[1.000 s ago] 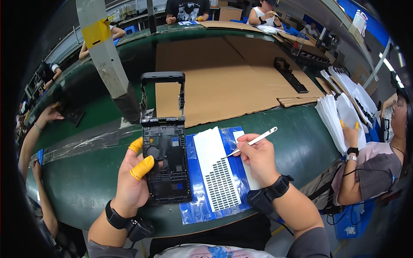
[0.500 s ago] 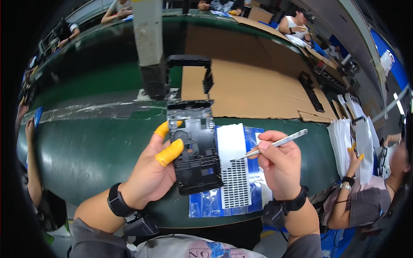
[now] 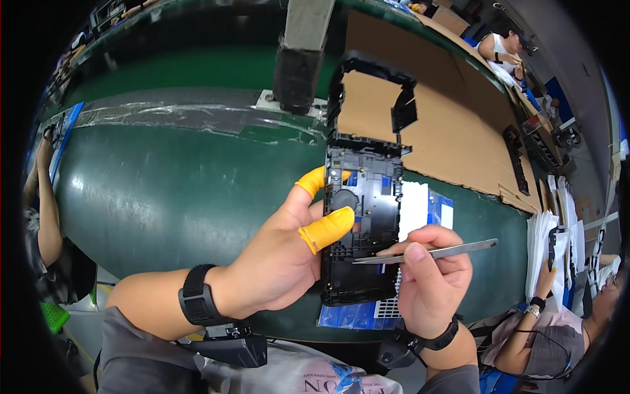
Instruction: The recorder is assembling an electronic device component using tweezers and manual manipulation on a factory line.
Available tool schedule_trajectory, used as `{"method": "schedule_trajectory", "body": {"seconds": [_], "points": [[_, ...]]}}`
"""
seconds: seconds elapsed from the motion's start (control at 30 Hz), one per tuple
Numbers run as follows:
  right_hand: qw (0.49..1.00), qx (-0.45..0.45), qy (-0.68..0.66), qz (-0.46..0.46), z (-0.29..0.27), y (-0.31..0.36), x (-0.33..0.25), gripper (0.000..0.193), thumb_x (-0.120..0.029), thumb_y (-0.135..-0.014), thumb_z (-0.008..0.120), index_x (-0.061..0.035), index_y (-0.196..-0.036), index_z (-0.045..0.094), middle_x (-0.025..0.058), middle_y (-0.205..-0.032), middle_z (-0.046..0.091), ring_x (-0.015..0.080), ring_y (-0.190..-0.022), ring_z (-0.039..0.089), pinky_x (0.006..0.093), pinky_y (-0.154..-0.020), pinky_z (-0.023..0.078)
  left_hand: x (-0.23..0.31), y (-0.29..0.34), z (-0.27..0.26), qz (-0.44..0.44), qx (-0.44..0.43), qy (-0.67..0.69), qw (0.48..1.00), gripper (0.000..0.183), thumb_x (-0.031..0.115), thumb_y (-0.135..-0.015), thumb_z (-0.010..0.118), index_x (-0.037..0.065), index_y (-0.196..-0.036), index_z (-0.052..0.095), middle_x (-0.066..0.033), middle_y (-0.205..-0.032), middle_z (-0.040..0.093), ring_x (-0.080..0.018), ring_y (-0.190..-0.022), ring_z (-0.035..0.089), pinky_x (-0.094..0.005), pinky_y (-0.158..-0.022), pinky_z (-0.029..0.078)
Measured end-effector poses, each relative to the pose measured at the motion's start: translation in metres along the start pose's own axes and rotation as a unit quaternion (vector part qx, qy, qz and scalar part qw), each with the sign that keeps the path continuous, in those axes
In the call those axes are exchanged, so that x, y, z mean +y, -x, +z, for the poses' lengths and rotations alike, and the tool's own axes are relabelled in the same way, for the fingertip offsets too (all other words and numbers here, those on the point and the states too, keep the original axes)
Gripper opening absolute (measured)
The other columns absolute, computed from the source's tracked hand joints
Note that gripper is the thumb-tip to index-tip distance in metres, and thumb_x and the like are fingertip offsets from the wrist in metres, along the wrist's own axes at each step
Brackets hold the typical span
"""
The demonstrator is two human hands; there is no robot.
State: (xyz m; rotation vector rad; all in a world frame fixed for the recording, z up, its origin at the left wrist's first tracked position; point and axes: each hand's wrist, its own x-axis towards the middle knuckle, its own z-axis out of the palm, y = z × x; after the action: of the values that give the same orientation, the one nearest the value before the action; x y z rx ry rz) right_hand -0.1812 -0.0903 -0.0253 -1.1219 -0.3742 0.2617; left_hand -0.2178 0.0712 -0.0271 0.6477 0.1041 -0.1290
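Note:
A long black plastic housing (image 3: 379,190), with an open frame at its far end, stands tilted up in my left hand (image 3: 279,262). My left thumb, in a yellow finger cot (image 3: 328,230), presses its inner face, and another cotted finger reaches behind the left edge. My right hand (image 3: 433,285) pinches metal tweezers (image 3: 459,250), whose tips lie over the lower part of the housing. Whether the tips carry a small piece, I cannot tell. Behind the housing lies a white sheet (image 3: 412,207) with rows of small dark pieces, mostly hidden, on a blue plastic bag (image 3: 348,315).
Large brown cardboard (image 3: 453,138) covers the far right of the green table (image 3: 164,190). A metal post (image 3: 298,72) rises beyond the housing. A black plastic part (image 3: 516,159) lies on the cardboard's right side. White sheets (image 3: 541,243) stand near a co-worker (image 3: 535,335) at the right.
The tweezers have moved from the sheet of small pieces to the lower part of the housing. My view has shifted, and the housing now covers much of the sheet.

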Motion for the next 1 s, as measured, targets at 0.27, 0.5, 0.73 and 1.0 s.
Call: {"method": "schedule_trajectory", "body": {"seconds": [0.27,0.5,0.73,1.0], "points": [[1.000,-0.010,0.016,0.004,0.003,-0.001,0.002,0.016,0.006,-0.077,0.050,0.0048,-0.093,0.049,0.0140,-0.081,0.058,0.0165,-0.075,0.057,0.0251,-0.069,0.045,0.003,0.001,-0.001,-0.004,-0.003,0.008,1.000,0.047,0.012,-0.082,0.049,0.015,-0.123,0.026,-0.0037,-0.110,0.044,-0.0122,-0.093,0.047,-0.0305,-0.082,0.040],[1.000,-0.016,0.026,0.004,0.001,0.000,0.003,0.017,0.006,-0.077,0.050,0.0045,-0.094,0.048,0.0139,-0.083,0.057,0.0166,-0.076,0.057,0.0254,-0.070,0.045,-0.002,0.000,-0.002,0.005,0.001,-0.006,1.000,0.047,0.012,-0.082,0.050,0.014,-0.122,0.027,-0.0069,-0.113,0.042,-0.0183,-0.103,0.045,-0.0332,-0.084,0.040],[0.999,-0.004,0.052,0.005,-0.002,0.001,0.004,0.017,0.005,-0.077,0.051,0.0044,-0.094,0.050,0.0113,-0.083,0.057,0.0123,-0.074,0.055,0.0216,-0.067,0.044,0.000,0.002,0.000,-0.012,0.013,0.020,1.000,0.056,0.004,-0.078,0.051,0.014,-0.125,0.022,-0.0084,-0.114,0.042,-0.0197,-0.105,0.044,-0.0334,-0.085,0.039],[0.999,0.010,0.050,0.000,-0.006,-0.002,-0.015,0.019,0.002,-0.076,0.053,0.0040,-0.095,0.050,0.0109,-0.077,0.059,0.0096,-0.069,0.054,0.0193,-0.062,0.042,-0.005,0.000,-0.003,0.089,-0.012,-0.119,0.989,0.080,-0.015,-0.061,0.052,0.009,-0.127,0.015,-0.0102,-0.118,0.038,-0.0199,-0.105,0.044,-0.0329,-0.087,0.038]]}}
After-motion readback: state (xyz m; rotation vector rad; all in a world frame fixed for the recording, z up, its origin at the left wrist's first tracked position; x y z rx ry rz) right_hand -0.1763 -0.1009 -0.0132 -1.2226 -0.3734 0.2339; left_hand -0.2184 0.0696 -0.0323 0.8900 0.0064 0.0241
